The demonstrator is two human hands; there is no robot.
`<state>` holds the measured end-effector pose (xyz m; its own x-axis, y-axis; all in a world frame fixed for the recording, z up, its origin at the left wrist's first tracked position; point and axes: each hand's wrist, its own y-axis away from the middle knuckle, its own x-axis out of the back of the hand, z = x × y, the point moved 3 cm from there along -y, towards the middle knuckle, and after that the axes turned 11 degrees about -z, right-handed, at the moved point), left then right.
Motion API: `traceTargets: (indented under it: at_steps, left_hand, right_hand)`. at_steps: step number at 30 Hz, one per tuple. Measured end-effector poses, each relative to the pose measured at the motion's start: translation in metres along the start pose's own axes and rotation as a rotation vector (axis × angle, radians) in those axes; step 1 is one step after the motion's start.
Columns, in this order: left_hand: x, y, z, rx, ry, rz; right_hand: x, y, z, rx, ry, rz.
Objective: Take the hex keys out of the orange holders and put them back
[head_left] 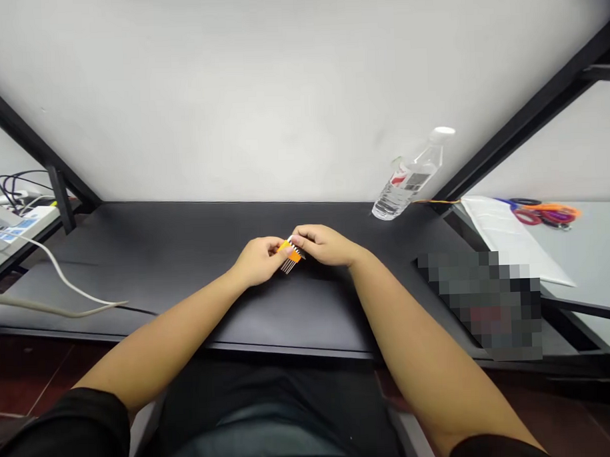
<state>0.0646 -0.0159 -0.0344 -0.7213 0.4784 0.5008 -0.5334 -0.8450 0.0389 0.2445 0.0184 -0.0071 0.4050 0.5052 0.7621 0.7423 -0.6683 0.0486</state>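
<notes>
My left hand (pixel 257 259) and my right hand (pixel 324 245) meet over the middle of the black table (pixel 186 259). Both pinch a small orange part with several thin metal pins (pixel 290 254) between them. The pins point down and toward me. Fingers of both hands are closed on the part, and both forearms rest across the table's front edge.
A clear plastic water bottle (pixel 409 178) stands at the back right. A white cable (pixel 62 290) runs in from the left, near a white power strip (pixel 15 228). On the right, a grey table holds a white sheet (pixel 510 238) and colourful scissors (pixel 544 213). A blurred patch (pixel 482 302) lies at right.
</notes>
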Motion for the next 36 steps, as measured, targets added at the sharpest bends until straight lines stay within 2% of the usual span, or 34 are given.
traceTargets:
  at_steps: [2, 4, 8, 12, 14, 20, 23, 26, 28, 30, 33, 34, 36]
  left_hand:
    - [0.000, -0.002, -0.005, -0.012, 0.229, -0.011]
    - [-0.001, -0.003, -0.007, -0.009, 0.341, -0.028]
    - [0.000, -0.004, -0.007, 0.039, 0.386, -0.065]
    - [0.004, 0.000, -0.006, 0.109, 0.359, -0.095]
    - [0.008, 0.003, -0.005, 0.135, 0.333, -0.093]
    - [0.018, 0.006, -0.005, 0.110, 0.288, -0.051]
    - [0.020, 0.005, -0.005, 0.095, 0.305, -0.015]
    - [0.021, 0.006, -0.004, 0.084, 0.310, 0.019]
    - [0.021, 0.007, -0.002, 0.074, 0.321, 0.032]
    - [0.021, 0.007, -0.001, 0.072, 0.324, 0.040]
    - [0.022, 0.009, 0.002, 0.072, 0.293, 0.070]
    - [0.023, 0.009, 0.002, 0.069, 0.282, 0.081]
    - [0.024, 0.010, 0.004, 0.060, 0.274, 0.095]
  right_hand:
    - [-0.002, -0.002, 0.000, -0.033, -0.031, 0.061]
    - [-0.004, -0.005, -0.001, -0.054, -0.042, 0.095]
    - [-0.002, -0.006, 0.007, -0.139, -0.007, 0.189]
    - [0.006, -0.002, 0.022, -0.281, 0.127, 0.288]
    - [0.006, -0.002, 0.028, -0.360, 0.202, 0.265]
    - [-0.005, -0.008, 0.031, -0.483, 0.355, 0.057]
    - [-0.008, -0.010, 0.028, -0.534, 0.392, 0.036]
    - [-0.006, -0.006, 0.027, -0.564, 0.413, 0.070]
    - [-0.001, -0.002, 0.023, -0.539, 0.406, 0.140]
    - [0.003, 0.000, 0.016, -0.403, 0.332, 0.193]
    - [0.001, -0.001, -0.002, -0.093, 0.165, 0.147]
    - [-0.001, -0.002, -0.008, -0.028, 0.140, 0.117]
    - [-0.005, -0.003, -0.015, 0.016, 0.146, 0.083]
